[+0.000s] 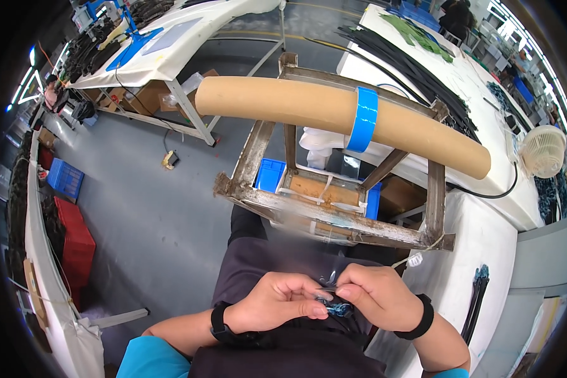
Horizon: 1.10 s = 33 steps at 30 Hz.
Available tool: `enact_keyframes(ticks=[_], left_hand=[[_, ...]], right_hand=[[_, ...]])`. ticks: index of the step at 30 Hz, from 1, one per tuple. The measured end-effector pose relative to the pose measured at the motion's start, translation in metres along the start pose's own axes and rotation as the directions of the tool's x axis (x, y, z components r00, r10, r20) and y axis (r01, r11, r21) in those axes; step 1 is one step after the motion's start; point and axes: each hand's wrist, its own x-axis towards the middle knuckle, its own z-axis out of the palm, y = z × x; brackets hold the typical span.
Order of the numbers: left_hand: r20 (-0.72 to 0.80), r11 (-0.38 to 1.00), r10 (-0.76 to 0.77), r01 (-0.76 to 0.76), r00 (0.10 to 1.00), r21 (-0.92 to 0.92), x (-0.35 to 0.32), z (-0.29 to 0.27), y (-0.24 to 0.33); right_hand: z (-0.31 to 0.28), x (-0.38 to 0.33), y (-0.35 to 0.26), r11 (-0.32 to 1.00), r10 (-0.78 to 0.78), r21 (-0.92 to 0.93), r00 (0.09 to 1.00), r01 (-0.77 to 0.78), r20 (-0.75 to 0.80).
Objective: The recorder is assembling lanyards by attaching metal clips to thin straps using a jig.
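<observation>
Both hands meet over the lap, just below the rusty metal frame (334, 217). The left hand (277, 301) and the right hand (375, 295) are pressed close, fingertips pinching a small blue piece (337, 308) between them; what sort of piece it is cannot be told, since the fingers hide most of it. Judging by that, the fiddly handwork looks to be midway, the piece not yet set down anywhere. Across the top of the frame lies a cardboard tube (334, 113) with one ring of blue tape (363, 118) on it. Right of the frame, black strips (416, 69) lie on a white table (485, 94).
</observation>
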Motion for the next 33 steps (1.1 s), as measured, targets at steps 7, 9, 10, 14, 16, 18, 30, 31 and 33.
enact_keyframes(ticks=[7,9,10,14,16,18,30,31,33], left_hand=[[-0.095,0.987,0.088,-0.074,0.992,0.14,-0.006,-0.01,0.002],[-0.113,0.982,0.094,-0.073,0.989,0.175,-0.006,-0.009,0.003],[-0.105,0.983,0.088,-0.069,0.991,0.172,-0.005,-0.007,0.003],[-0.119,0.969,0.151,-0.123,0.981,0.213,0.0,0.0,0.002],[-0.103,0.958,0.192,-0.163,0.976,0.237,0.001,0.002,0.003],[-0.03,0.934,0.193,-0.174,0.981,0.313,0.001,0.004,0.008],[-0.091,0.958,0.165,-0.137,0.982,0.253,0.003,0.014,0.008],[-0.09,0.958,0.162,-0.135,0.983,0.252,0.003,0.015,0.012],[-0.018,0.854,0.219,-0.183,0.975,0.488,0.004,0.016,0.018]], right_hand=[[-0.013,-0.038,-0.012,0.993,0.044,-0.093,0.968,-0.068,-0.245],[-0.023,-0.044,-0.026,0.952,-0.027,-0.291,0.917,-0.099,-0.398],[-0.028,-0.047,-0.025,0.875,-0.152,-0.475,0.876,-0.096,-0.457],[-0.049,-0.028,-0.026,0.626,-0.226,-0.735,0.842,-0.26,-0.49],[-0.058,-0.02,-0.014,0.568,-0.238,-0.795,0.882,-0.213,-0.407],[-0.059,-0.018,-0.01,0.531,-0.196,-0.826,0.922,-0.188,-0.335],[-0.076,-0.019,0.0,0.711,-0.204,-0.693,0.908,-0.119,-0.365],[-0.08,-0.019,-0.001,0.712,-0.202,-0.692,0.908,-0.121,-0.366],[-0.087,-0.017,-0.002,0.789,-0.11,-0.602,0.935,-0.124,-0.337]])
